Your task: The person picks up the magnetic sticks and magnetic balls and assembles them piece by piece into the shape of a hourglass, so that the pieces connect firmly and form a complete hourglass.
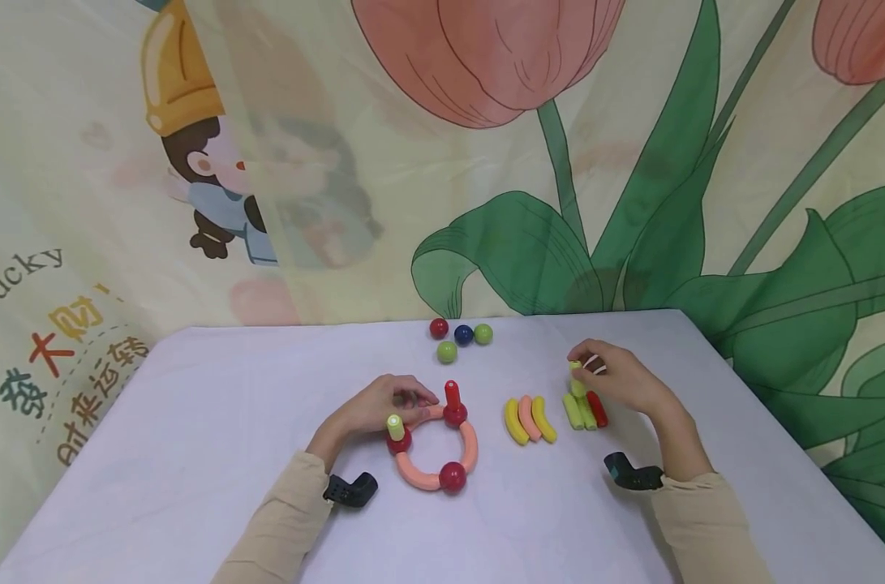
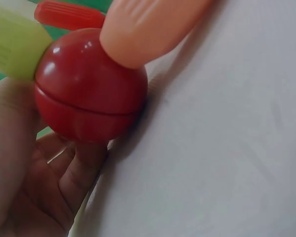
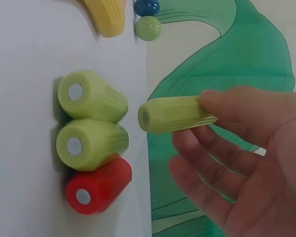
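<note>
On the table lies a ring [image 1: 414, 477] of curved pink rods joined by red balls [image 1: 453, 477]. A short green rod [image 1: 394, 427] and a red rod [image 1: 453, 394] stand up from two of its balls. My left hand [image 1: 393, 403] holds the ring at its back left side, with thumb and fingers about a red ball [image 2: 91, 84] in the left wrist view. My right hand [image 1: 617, 377] pinches a green rod [image 3: 172, 114] between thumb and fingertip, above two lying green rods [image 3: 91, 143] and a red rod [image 3: 99, 185] with round grey ends.
Two yellow curved rods [image 1: 516, 422] and a pink one [image 1: 530, 418] lie between the ring and the right hand. Toward the table's back edge sit two green balls [image 1: 447, 351], a dark blue ball [image 1: 464, 334] and a red ball [image 1: 438, 328]. A printed cloth [image 1: 515, 243] hangs behind.
</note>
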Demonstrator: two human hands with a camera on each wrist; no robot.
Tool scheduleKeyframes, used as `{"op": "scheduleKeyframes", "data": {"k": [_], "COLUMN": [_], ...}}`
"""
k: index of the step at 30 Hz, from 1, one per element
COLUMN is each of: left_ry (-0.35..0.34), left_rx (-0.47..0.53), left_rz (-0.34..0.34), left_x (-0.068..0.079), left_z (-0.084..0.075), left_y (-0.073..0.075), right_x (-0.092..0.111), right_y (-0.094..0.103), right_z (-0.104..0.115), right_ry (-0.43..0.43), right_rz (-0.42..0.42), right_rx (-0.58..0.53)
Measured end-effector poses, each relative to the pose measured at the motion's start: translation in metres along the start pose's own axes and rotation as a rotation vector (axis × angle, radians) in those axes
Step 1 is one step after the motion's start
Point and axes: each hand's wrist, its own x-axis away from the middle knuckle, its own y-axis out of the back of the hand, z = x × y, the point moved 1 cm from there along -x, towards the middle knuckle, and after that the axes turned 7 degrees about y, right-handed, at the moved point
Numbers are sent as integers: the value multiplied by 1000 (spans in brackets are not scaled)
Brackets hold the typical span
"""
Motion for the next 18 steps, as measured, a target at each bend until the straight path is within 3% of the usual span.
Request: {"op": "scheduleKeyframes", "data": {"k": [8,18], "left_ry": [73,93], "left_rx": [5,16], "left_rz": [-46,-71], "left_x": [-1,0], "left_z": [2,0], "left_y": [-2,-1], "right_x": [-3,-8], "right_y": [-6,-14], "right_z": [7,13], "right_ry": [25,77], "right_rz": [0,-5], "right_rx": [-7,1]}}
